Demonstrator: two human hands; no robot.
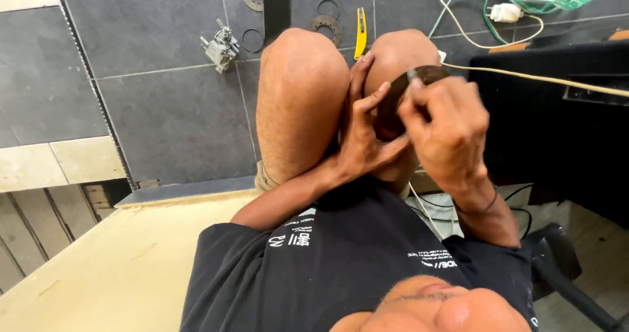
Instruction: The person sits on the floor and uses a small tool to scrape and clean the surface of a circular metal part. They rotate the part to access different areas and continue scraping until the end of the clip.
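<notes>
**Between the knees: steadying the disc**

Against the right knee, the left hand [363, 132] braces a dark round metal disc [400, 99], fingers spread along its edge. The right hand [449, 129] pinches its upper rim, fingers closed tight. Best to keep the disc firmly propped, thumb clear of the rim.

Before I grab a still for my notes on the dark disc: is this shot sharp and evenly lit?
Head view: soft, even light, no glare; the right hand is motion-blurred, so the dark disc edge smears; the left hand is sharper; the floor tiles bend slightly from wide-angle distortion.
</notes>
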